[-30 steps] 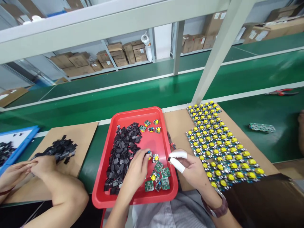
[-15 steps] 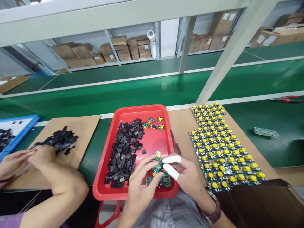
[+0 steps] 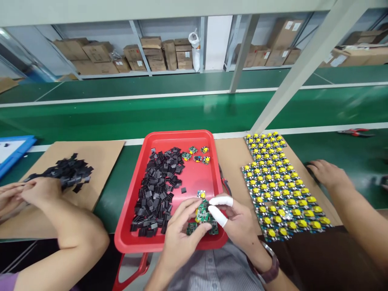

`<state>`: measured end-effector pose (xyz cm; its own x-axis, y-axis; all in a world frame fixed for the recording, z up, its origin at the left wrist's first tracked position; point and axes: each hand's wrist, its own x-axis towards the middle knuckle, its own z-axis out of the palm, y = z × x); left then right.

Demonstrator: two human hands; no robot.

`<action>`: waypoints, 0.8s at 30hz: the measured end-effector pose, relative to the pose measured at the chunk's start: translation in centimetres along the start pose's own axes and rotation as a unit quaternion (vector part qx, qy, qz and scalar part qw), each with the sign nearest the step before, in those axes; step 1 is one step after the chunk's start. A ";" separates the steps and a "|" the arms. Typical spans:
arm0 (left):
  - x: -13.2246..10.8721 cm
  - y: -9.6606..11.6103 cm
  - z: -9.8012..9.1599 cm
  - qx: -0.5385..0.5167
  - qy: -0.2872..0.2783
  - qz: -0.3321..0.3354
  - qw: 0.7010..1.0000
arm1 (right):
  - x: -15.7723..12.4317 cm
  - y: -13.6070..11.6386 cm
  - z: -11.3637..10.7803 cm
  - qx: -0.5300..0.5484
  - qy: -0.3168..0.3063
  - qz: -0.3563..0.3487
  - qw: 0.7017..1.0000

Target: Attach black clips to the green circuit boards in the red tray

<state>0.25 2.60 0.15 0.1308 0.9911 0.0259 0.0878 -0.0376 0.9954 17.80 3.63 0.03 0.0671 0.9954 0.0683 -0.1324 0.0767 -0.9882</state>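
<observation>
My left hand (image 3: 185,230) pinches a small green circuit board (image 3: 203,211) between thumb and fingers, over the near right part of a red tray (image 3: 198,176). At the board's right edge, my right hand (image 3: 233,212), with white finger cots on thumb and forefinger, has its fingertips closed together. Whatever is between those tips is too small and hidden to make out. Beneath my hands lie several more boards (image 3: 191,228), partly covered. Flat black pieces (image 3: 157,190) are heaped along the tray's left side. Several small boards with yellow-topped parts (image 3: 206,160) lie at its far right.
Right of the tray, rows of boards with yellow parts (image 3: 277,182) cover cardboard. A co-worker's hand (image 3: 327,173) rests beside them; another co-worker's hands (image 3: 39,190) work at black pieces on the left. Pliers (image 3: 356,132) lie at far right. A slanted post (image 3: 281,97) rises behind.
A co-worker's hand has come in at the right, and the board strip on the green surface there is gone from that spot. The board in my left hand has turned slightly. My view has shifted a little.
</observation>
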 end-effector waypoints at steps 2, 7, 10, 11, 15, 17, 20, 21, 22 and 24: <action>-0.1 -0.3 0.0 -0.062 -0.034 -0.031 0.997 | 0.1 -0.2 0.0 -0.008 0.009 -0.006 1.000; -0.3 -1.0 0.6 -0.113 0.023 -0.052 0.992 | -0.1 -0.3 0.2 0.007 0.001 0.028 1.000; -0.3 -0.8 0.9 -0.114 0.039 -0.045 0.992 | -0.2 0.0 0.5 0.034 -0.015 0.080 0.996; -0.3 -0.7 1.0 -0.117 0.035 -0.046 0.991 | -0.2 0.1 0.6 0.036 -0.013 0.086 0.996; -0.2 -0.6 0.8 -0.140 0.025 -0.041 0.989 | -0.1 0.0 0.6 0.022 -0.009 0.088 0.996; -0.1 -0.8 0.8 -0.152 0.025 -0.044 0.987 | -0.1 -0.3 0.6 0.018 -0.019 0.094 0.995; -0.1 -1.3 0.9 -0.139 0.015 -0.035 0.990 | -0.2 -0.6 0.7 0.013 -0.033 0.108 0.994; -0.1 -1.4 0.9 -0.126 0.011 -0.026 0.992 | -0.2 -0.7 0.7 0.008 -0.034 0.110 0.993; -0.1 -1.5 0.8 -0.112 0.008 -0.016 0.994 | -0.2 -0.7 0.7 0.002 -0.036 0.112 0.993; -0.1 -1.6 0.7 -0.087 0.005 0.000 0.996 | -0.2 -0.7 0.8 -0.013 -0.038 0.107 0.993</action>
<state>0.78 2.49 -1.50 0.1212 0.9923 0.0261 -0.0841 -0.0160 0.9963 17.10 3.38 0.81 -0.0350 0.9902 -0.1353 -0.1091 -0.1383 -0.9844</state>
